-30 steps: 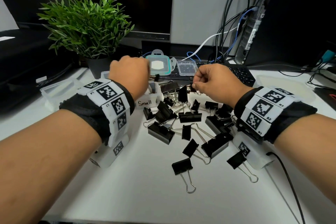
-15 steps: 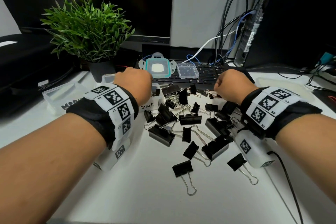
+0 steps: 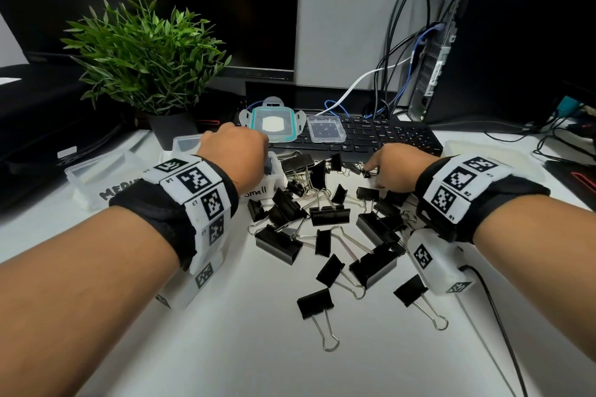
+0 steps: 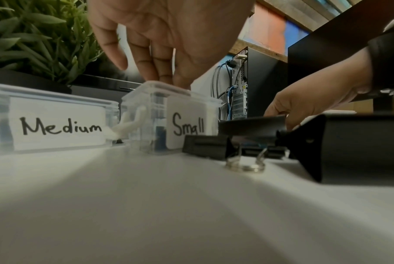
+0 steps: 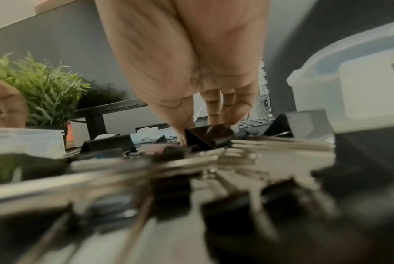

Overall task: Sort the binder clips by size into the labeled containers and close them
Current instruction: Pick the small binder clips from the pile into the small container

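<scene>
Head view: left hand (image 3: 238, 155), fingers straight, tips over the box marked Small (image 4: 169, 121); right hand (image 3: 396, 167) pinching a small clip (image 5: 208, 136) in the clip pile (image 3: 332, 229), beside the keyboard (image 3: 371, 135).

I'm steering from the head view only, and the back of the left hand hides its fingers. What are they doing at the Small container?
Observer: In the left wrist view, the left hand has its fingers extended downward, with the tips at the open rim of the Small container. I see nothing held.
Operator: Anything inside it?
Observer: Dark shapes show through its clear wall, probably clips.
Operator: And the right hand's grip?
Observer: In the right wrist view, the right hand pinches a small black binder clip between thumb and fingers, down at the pile.
</scene>
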`<action>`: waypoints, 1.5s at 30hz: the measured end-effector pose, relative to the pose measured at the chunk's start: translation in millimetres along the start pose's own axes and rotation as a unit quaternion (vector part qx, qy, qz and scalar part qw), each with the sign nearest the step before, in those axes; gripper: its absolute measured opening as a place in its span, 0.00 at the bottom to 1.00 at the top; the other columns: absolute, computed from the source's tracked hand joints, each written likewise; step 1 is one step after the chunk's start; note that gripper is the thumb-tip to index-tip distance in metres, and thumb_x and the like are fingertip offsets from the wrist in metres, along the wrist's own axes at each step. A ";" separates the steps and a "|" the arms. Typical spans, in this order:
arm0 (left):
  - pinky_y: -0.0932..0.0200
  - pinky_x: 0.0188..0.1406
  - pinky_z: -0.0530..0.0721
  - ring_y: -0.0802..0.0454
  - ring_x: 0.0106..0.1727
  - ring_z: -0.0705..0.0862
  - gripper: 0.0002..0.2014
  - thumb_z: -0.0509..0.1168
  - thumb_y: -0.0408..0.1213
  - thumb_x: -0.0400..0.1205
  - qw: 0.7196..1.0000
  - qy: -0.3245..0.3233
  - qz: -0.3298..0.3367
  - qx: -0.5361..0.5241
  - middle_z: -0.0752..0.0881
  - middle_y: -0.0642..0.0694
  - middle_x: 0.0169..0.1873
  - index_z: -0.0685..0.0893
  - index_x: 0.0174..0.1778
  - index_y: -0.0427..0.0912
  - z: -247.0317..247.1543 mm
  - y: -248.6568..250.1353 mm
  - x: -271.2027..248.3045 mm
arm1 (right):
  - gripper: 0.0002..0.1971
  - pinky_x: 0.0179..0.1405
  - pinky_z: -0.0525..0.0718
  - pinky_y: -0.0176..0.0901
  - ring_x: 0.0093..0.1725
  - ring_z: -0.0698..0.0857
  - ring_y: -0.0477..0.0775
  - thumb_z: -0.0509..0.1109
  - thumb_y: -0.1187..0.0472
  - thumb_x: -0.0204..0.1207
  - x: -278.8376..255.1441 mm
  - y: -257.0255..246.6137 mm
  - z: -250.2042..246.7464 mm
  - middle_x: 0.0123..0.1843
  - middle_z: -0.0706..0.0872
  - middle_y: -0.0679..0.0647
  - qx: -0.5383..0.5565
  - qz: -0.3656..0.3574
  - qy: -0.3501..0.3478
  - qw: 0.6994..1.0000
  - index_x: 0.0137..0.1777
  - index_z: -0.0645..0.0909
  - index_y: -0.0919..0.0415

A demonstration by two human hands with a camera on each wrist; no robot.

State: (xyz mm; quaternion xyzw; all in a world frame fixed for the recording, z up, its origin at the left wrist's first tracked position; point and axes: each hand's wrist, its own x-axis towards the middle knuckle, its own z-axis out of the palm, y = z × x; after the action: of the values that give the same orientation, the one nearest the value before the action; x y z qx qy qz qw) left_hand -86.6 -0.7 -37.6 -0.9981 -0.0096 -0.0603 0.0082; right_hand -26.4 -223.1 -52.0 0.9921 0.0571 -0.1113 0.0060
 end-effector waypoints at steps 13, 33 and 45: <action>0.49 0.56 0.71 0.44 0.62 0.73 0.11 0.58 0.36 0.82 0.999 0.027 0.031 -0.022 0.84 0.48 0.53 0.83 0.54 0.49 5.3 -0.3 1.4 | 0.15 0.51 0.80 0.40 0.57 0.84 0.56 0.71 0.63 0.76 -7.0 -9.5 -2.2 0.57 0.86 0.54 0.021 -0.017 0.013 1.000 0.63 0.83 0.60; 0.49 0.60 0.78 0.50 0.59 0.75 0.04 0.61 0.39 0.81 0.988 0.044 0.115 -0.090 0.80 0.54 0.41 0.81 0.44 0.51 4.2 1.0 0.8 | 0.10 0.52 0.83 0.45 0.54 0.84 0.59 0.63 0.65 0.79 -15.6 -19.1 -0.7 0.54 0.87 0.59 0.006 -0.086 0.045 0.995 0.56 0.84 0.65; 0.50 0.57 0.81 0.52 0.54 0.77 0.06 0.62 0.37 0.81 0.986 0.038 0.122 -0.105 0.81 0.54 0.39 0.78 0.39 0.52 3.6 2.3 -0.4 | 0.06 0.40 0.76 0.37 0.45 0.82 0.52 0.70 0.64 0.75 -12.8 -17.9 4.0 0.48 0.88 0.55 0.018 -0.103 0.045 0.994 0.50 0.87 0.63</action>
State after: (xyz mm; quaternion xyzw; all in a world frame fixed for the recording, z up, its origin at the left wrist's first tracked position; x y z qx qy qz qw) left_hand -86.5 -3.0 -41.3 -0.9840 0.1187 -0.0979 -0.0894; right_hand -41.7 -206.9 -53.1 0.9849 0.1570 -0.0678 -0.0257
